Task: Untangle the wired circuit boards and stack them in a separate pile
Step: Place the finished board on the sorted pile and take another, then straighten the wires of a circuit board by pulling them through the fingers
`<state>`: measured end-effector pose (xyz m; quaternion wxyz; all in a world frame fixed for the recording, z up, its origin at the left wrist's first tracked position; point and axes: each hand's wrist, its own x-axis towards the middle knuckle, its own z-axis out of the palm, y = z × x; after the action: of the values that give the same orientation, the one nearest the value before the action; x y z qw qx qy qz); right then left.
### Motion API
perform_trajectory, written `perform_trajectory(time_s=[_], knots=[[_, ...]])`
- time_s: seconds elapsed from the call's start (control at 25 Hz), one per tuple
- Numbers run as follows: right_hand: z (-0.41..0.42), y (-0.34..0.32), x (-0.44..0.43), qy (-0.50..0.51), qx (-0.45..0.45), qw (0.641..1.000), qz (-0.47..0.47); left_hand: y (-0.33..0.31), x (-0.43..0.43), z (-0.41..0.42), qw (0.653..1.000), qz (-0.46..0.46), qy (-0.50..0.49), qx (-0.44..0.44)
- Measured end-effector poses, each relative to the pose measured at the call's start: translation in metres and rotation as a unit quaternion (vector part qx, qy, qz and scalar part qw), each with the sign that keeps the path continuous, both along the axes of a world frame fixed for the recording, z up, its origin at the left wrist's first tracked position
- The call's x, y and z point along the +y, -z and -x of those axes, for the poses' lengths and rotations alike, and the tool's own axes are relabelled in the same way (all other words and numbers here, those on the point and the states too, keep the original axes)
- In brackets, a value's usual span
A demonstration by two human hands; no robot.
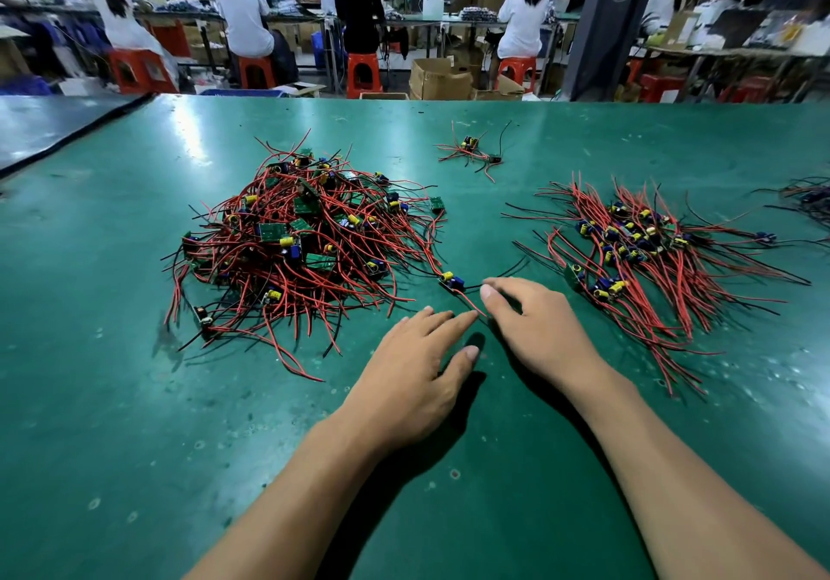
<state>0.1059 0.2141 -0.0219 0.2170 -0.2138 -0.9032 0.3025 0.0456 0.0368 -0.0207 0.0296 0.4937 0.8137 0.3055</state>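
Observation:
A tangled heap of small green circuit boards with red and black wires [301, 242] lies left of centre on the green table mat [134, 399]. To the right, a sorted pile of boards [637, 242] lies with its wires fanned out in rows. One single board [451, 280] rests between the piles, its wires trailing toward my hands. My right hand [534, 328] pinches the red wire of that board between thumb and fingers. Close beside it, my left hand [417, 364] lies flat on the mat with fingers spread, its fingertips touching the same wire.
A small cluster of a few wired boards [471, 150] sits at the back centre. More wires [808, 197] show at the far right edge. Beyond the table's far edge, people sit on red stools at other benches, with cardboard boxes [438, 78] on the floor.

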Motion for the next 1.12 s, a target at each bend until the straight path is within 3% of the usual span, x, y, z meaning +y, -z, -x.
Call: perform_trajectory(time_s=[0.16,0.28,0.36,0.52,0.68,0.76,0.92,1.12], knots=[[0.002,-0.006,-0.025,-0.067,-0.028,0.995,-0.066,-0.006,-0.002,0.005,0.98,-0.148,-0.108,-0.077],[-0.001,-0.011,-0.034,-0.096,-0.037,0.994,-0.037,-0.007,-0.004,0.012,0.944,-0.206,-0.216,-0.143],[-0.003,-0.015,-0.04,-0.143,-0.045,0.989,-0.005,-0.01,-0.007,0.015,0.938,-0.202,-0.24,-0.148],[-0.009,-0.018,-0.044,-0.167,-0.04,0.985,0.003,-0.007,-0.009,0.018,0.988,-0.059,-0.139,-0.028],[-0.007,-0.017,-0.04,-0.094,0.114,0.988,-0.038,-0.006,-0.009,0.015,0.996,0.008,-0.068,0.056],[-0.003,-0.011,-0.033,-0.068,0.104,0.99,-0.07,-0.009,-0.011,0.012,0.998,-0.01,-0.051,0.02],[-0.003,-0.008,-0.025,0.011,-0.053,0.996,-0.065,-0.014,-0.014,0.007,0.99,-0.07,-0.087,-0.081],[-0.004,-0.014,-0.031,0.01,-0.074,0.995,-0.072,-0.015,-0.012,0.01,0.968,-0.149,-0.15,-0.139]])
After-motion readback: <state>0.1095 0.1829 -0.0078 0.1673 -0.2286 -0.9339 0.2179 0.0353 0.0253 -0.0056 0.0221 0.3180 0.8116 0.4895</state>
